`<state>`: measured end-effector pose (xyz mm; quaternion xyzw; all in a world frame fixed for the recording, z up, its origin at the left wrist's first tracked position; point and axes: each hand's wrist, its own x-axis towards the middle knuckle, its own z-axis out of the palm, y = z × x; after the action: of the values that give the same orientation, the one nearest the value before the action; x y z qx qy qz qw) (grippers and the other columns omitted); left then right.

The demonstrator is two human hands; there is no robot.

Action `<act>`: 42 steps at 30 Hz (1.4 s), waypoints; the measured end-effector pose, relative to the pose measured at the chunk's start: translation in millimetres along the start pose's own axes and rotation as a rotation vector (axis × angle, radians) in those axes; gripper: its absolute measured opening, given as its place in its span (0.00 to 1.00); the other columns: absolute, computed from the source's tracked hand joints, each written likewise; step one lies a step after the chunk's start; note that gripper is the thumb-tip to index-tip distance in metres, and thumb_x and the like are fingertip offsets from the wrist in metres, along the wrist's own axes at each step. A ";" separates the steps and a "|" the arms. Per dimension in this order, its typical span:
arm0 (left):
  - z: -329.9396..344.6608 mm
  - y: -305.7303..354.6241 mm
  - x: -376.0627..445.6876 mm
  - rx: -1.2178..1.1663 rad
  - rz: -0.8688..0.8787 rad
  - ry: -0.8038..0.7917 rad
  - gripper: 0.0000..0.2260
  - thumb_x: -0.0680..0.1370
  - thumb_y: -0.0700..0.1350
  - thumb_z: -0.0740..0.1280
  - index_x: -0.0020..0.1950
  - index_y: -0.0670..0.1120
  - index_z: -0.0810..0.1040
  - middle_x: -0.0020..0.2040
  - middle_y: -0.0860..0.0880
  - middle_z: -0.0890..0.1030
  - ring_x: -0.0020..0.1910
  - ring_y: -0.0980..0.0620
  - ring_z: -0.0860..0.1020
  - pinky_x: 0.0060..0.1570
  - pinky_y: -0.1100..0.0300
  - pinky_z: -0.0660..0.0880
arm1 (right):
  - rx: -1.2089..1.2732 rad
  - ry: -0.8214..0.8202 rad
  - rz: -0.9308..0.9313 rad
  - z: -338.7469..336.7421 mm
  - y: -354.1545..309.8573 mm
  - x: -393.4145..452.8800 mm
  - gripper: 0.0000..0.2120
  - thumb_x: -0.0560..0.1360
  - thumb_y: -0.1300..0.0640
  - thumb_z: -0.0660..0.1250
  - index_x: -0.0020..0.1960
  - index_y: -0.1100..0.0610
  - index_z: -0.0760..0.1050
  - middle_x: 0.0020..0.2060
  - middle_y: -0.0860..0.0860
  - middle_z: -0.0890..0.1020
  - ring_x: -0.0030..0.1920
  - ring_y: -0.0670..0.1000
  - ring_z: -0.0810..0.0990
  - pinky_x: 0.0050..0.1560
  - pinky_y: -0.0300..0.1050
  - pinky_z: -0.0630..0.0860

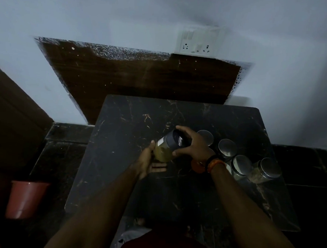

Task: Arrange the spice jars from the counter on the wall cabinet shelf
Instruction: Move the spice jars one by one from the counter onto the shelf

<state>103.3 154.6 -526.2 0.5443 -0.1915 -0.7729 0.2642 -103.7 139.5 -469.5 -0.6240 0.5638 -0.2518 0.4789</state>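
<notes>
Glass or clear plastic, the jar you hold above the middle of the tabletop is probably rigid, smooth and light. Your left hand cups its base, fingers curled under; your right hand wraps its dark lid. Keep one hand on the body. It lies tilted, lid toward 1 o'clock. More jars stand at 3 o'clock.
</notes>
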 end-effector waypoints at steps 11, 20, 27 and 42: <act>15.5 -8.1 -15.2 -0.460 0.131 -0.275 0.25 0.77 0.50 0.69 0.73 0.45 0.70 0.68 0.32 0.74 0.64 0.30 0.76 0.63 0.38 0.74 | 0.339 0.063 -0.029 -21.0 -8.7 -14.7 0.31 0.71 0.73 0.71 0.72 0.61 0.70 0.66 0.50 0.76 0.67 0.48 0.75 0.52 0.34 0.78; 49.9 -1.1 -29.3 -0.317 0.349 -0.365 0.33 0.71 0.37 0.75 0.74 0.45 0.68 0.73 0.34 0.68 0.67 0.33 0.75 0.66 0.32 0.70 | 0.459 0.246 0.034 -24.3 -16.8 -22.2 0.24 0.75 0.56 0.72 0.70 0.56 0.73 0.63 0.54 0.79 0.59 0.53 0.81 0.53 0.47 0.82; 71.7 15.7 -46.4 -0.270 0.411 -0.340 0.29 0.72 0.41 0.75 0.72 0.46 0.70 0.71 0.37 0.71 0.65 0.34 0.76 0.62 0.37 0.75 | 0.668 0.251 0.032 -43.3 -20.8 -19.4 0.25 0.70 0.51 0.75 0.65 0.54 0.76 0.60 0.56 0.81 0.57 0.58 0.82 0.52 0.51 0.82; 101.8 71.4 -65.0 -0.236 0.532 -0.421 0.31 0.73 0.36 0.73 0.74 0.46 0.67 0.70 0.36 0.73 0.66 0.35 0.77 0.68 0.36 0.70 | 0.687 0.213 -0.151 -84.4 -75.9 5.8 0.30 0.72 0.50 0.74 0.71 0.55 0.71 0.64 0.56 0.78 0.59 0.56 0.83 0.56 0.52 0.81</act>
<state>39.0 139.3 -402.4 0.2700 -0.2862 -0.7891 0.4718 -139.4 100.3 -368.8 -0.4370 0.4452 -0.5247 0.5793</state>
